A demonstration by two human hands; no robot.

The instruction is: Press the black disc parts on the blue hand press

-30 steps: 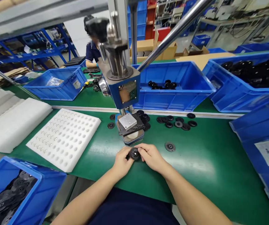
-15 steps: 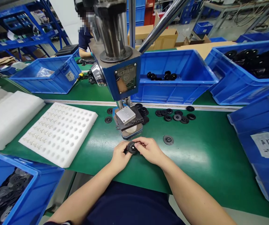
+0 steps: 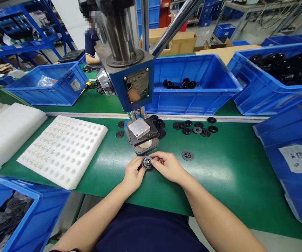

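Note:
Between my two hands is a round black plastic wheel (image 3: 147, 162) with a small shiny metal piece at its centre. My left hand (image 3: 133, 174) grips its left edge, fingers partly hidden behind it. My right hand (image 3: 167, 166) pinches the right side, its thumb lying on the face near the centre. Just beyond my hands stands a blue arbor press (image 3: 137, 84), with a silver metal block (image 3: 139, 128) on its base. To the right of my right hand a flat dark disc (image 3: 187, 155) lies on the green table (image 3: 214, 189).
On the left lies a white foam tray (image 3: 85, 140), part of its holes filled with small shiny pieces. Several black wheels (image 3: 197, 130) lie right of the press. Blue bins (image 3: 193, 101) line the back; another bin (image 3: 53, 206) of discs stands front left. A co-worker (image 3: 91, 43) sits behind.
The wheel has tipped slightly in my fingers, so its metal centre shows more plainly. Both hands keep their hold. The whole view has shifted a little.

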